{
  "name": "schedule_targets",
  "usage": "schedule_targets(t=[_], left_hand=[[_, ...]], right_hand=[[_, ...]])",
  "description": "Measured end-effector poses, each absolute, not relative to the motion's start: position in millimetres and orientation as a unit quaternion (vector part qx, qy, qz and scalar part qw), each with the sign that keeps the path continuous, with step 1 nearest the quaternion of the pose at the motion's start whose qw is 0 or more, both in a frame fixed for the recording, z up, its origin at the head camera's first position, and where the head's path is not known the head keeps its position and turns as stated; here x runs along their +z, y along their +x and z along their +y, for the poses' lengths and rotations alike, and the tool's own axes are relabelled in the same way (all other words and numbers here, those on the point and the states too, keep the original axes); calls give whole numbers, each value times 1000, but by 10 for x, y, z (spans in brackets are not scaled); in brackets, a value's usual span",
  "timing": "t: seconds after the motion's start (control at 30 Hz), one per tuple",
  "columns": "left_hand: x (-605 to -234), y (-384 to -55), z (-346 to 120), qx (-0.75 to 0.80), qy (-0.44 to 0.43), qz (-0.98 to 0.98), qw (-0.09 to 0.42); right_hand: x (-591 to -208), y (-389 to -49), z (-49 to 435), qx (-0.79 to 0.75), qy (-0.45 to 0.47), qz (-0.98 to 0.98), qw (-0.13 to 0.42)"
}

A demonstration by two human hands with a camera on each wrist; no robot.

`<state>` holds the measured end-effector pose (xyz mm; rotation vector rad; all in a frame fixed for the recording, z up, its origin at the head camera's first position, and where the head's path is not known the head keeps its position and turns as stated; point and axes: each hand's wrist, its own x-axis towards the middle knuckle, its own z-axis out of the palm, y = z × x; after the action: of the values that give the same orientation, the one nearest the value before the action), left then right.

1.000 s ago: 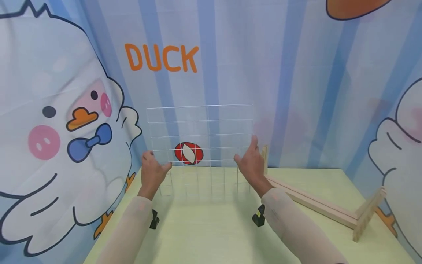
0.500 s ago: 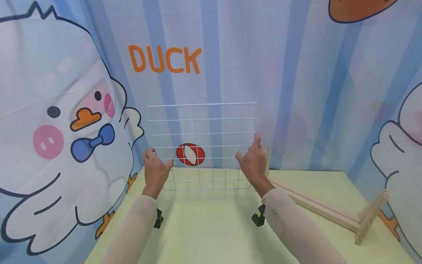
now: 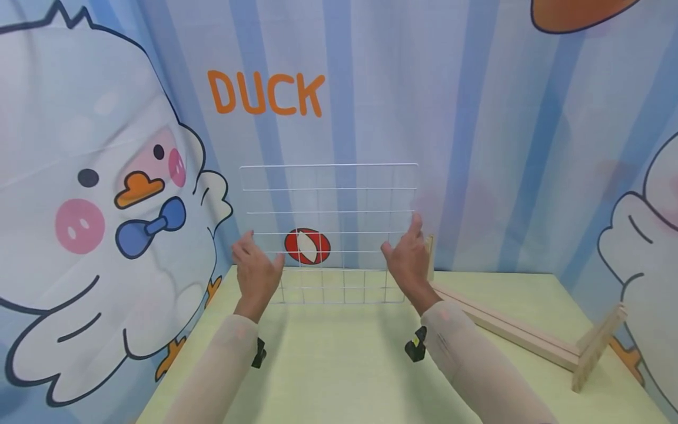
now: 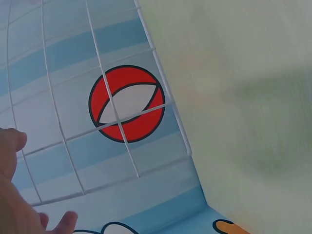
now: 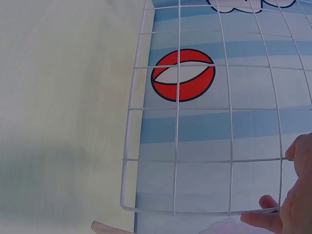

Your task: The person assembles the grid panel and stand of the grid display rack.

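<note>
A white wire grid panel point(image 3: 333, 165) stands nearly upright in the head view, its lower edge close over the far part of the table. At its right edge my right hand point(image 3: 410, 265) grips the frame. The right wrist view shows that thumb against a wire and fingers point(image 5: 265, 219) curled at the edge of the mesh. My left hand point(image 3: 258, 274) is beside the panel's left edge, thumb and fingers spread. In the left wrist view its thumb point(image 4: 17, 141) is in front of the mesh, and its other fingertips show past the edge wire.
A pale wooden frame point(image 3: 508, 330) with upright end pieces lies on the table point(image 3: 339, 377) to the right. Behind the table hangs a blue striped cloth point(image 3: 413, 118) printed with cartoon ducks. Black wrist devices point(image 3: 415, 344) sit at both sleeves.
The wire panel has shifted slightly rightward and its lower part shows more plainly. My left hand has moved right and its fingers have loosened from the edge. My right hand keeps its grip.
</note>
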<state>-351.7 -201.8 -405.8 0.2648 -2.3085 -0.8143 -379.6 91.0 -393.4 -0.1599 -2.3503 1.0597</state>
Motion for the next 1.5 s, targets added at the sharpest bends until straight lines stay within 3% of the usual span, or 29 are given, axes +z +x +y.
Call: schedule_targets(t=[0.6, 0.83, 1.03, 1.33, 1.5], left_hand=[[-4152, -3515, -1542, -174, -62, -896, 403], [-4150, -3543, -1398, -168, -73, -910, 373], [-4150, -3569, -1300, -174, -83, -905, 380], [-4120, -3572, -1186, -211, -78, -915, 337], [-4137, -3589, -1162, -212, -73, -912, 343]], right_hand=[[-3915, -3775, 894, 401, -73, -875, 261], [-3919, -3759, 897, 410, -71, -874, 250], [-3945, -3766, 893, 408, -76, -874, 251], [-3955, -3754, 898, 408, -66, -874, 256], [-3968, -3741, 899, 413, -68, -872, 254]])
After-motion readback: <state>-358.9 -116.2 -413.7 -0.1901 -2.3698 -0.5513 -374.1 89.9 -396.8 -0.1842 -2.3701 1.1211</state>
